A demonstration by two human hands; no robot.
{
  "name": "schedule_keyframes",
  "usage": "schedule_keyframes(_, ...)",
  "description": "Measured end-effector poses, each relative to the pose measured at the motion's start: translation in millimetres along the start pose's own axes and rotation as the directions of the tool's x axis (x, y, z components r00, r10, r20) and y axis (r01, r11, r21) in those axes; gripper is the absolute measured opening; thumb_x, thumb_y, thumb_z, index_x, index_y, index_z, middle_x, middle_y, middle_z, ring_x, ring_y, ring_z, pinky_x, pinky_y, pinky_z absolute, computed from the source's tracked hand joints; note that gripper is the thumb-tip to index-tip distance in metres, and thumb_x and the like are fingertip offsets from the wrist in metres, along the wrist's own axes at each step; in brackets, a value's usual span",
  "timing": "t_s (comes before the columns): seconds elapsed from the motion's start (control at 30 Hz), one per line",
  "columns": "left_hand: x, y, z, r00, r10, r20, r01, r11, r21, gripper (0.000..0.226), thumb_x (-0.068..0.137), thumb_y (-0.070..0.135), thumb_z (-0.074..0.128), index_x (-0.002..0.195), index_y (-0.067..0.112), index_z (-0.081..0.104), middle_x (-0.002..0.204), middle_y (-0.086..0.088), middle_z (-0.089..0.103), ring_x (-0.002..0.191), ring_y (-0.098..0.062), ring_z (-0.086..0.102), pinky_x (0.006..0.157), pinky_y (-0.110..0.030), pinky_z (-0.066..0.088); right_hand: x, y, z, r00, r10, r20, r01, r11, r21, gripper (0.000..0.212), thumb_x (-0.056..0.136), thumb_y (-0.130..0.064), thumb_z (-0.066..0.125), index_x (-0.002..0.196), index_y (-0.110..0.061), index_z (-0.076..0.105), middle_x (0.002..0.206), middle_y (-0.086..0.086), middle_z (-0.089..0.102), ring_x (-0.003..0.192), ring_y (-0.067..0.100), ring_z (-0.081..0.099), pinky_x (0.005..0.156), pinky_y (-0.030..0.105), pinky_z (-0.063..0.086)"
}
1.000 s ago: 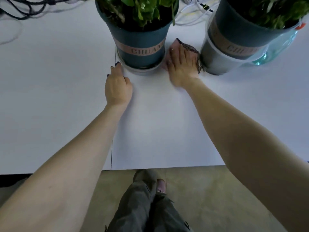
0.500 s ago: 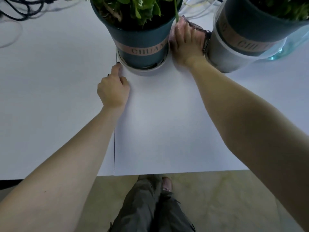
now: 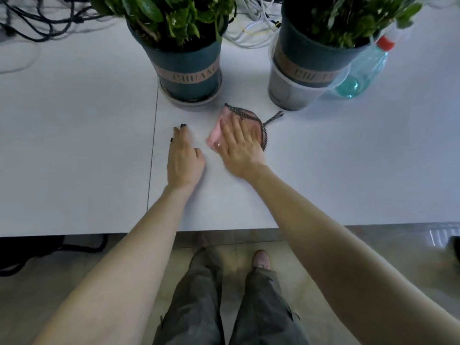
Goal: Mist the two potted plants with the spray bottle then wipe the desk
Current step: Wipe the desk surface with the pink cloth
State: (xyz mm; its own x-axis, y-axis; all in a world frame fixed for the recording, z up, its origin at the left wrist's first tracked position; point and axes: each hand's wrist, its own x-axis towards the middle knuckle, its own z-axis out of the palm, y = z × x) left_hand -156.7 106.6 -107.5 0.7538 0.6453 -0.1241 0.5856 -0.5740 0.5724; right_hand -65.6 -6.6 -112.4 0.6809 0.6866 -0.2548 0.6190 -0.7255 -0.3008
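While the right hand (image 3: 240, 148) presses flat, fingers spread, on the pink cloth (image 3: 219, 135) (left hand (image 3: 184, 159) resting open, apparently empty), sweep the desk (image 3: 348, 170) in overlapping passes.

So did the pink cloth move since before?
Yes. The pink cloth slid out from between the two pots, toward the person, in front of the left pot, under the right hand.

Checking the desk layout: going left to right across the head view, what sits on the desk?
Left hand → pink cloth under right hand → right pot → spray bottle.
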Motion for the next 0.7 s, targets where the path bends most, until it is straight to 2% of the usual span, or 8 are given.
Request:
schedule_keyframes(0.2,-52.6,27.2,14.4,1.0,-0.011,-0.014,0.01,0.999,-0.036,0.055,0.099,0.03,0.036,0.148,0.008,0.026,0.155,-0.012,0.031,0.143,-0.025,0.03,0.116,-0.033,0.026,-72.5,12.4,7.7,0.972,-0.198,0.124,0.207,0.977,-0.06,0.082,0.092,-0.061,0.038,0.153,-0.023,-0.002,0.163,0.005,-0.008,0.151,0.024,-0.007,0.12,0.042,-0.007)
schedule_keyframes(0.3,-75.2,35.2,22.2,1.0,-0.007,-0.023,0.006,1.0,-0.025,0.05,0.099,0.024,0.036,0.146,0.008,0.029,0.153,-0.01,0.035,0.142,-0.025,0.033,0.116,-0.035,0.029,-99.2,27.9,11.5,0.946,-0.274,0.175,0.293,0.952,-0.094,0.092,0.086,-0.07,0.04,0.153,-0.024,-0.003,0.163,0.004,-0.009,0.151,0.024,-0.007,0.12,0.042,-0.008)
schedule_keyframes(0.47,-98.5,54.7,31.7,0.999,0.033,-0.023,-0.034,0.999,-0.008,0.049,0.098,0.013,0.035,0.146,0.009,0.029,0.154,-0.008,0.034,0.143,-0.023,0.032,0.116,-0.034,0.029,-137.3,50.8,10.5,0.903,-0.389,0.186,0.415,0.9,-0.131,0.103,0.08,-0.071,0.052,0.154,-0.018,0.003,0.163,0.005,0.0,0.151,0.024,0.001,0.12,0.047,0.001)
schedule_keyframes(0.53,-103.0,63.3,34.5,0.998,0.049,-0.029,-0.049,0.999,0.005,0.05,0.097,0.008,0.034,0.147,0.007,0.028,0.155,-0.009,0.032,0.144,-0.023,0.028,0.116,-0.032,0.026,-150.1,60.8,8.6,0.888,-0.421,0.185,0.447,0.884,-0.134,0.094,0.084,-0.067,0.049,0.154,-0.02,0.006,0.163,0.003,0.003,0.151,0.022,0.003,0.121,0.046,0.002)
schedule_keyframes(0.6,-106.4,71.8,37.0,0.998,0.058,-0.029,-0.058,0.998,0.011,0.05,0.097,0.006,0.032,0.146,0.006,0.029,0.155,-0.009,0.032,0.145,-0.022,0.027,0.116,-0.031,0.025,-156.3,70.6,7.7,0.886,-0.433,0.164,0.456,0.878,-0.146,0.076,0.094,-0.059,0.039,0.154,-0.023,0.008,0.164,0.0,0.003,0.151,0.019,0.004,0.123,0.044,0.004)
schedule_keyframes(0.7,-110.0,86.0,41.4,0.998,0.061,-0.008,-0.061,0.998,0.011,0.047,0.098,0.012,0.034,0.145,0.009,0.031,0.154,-0.007,0.034,0.144,-0.022,0.03,0.115,-0.032,0.027,-149.1,84.9,6.6,0.91,-0.39,0.145,0.409,0.902,-0.142,0.061,0.101,-0.048,0.025,0.154,-0.026,0.004,0.164,-0.002,0.001,0.151,0.019,0.002,0.122,0.041,0.002)
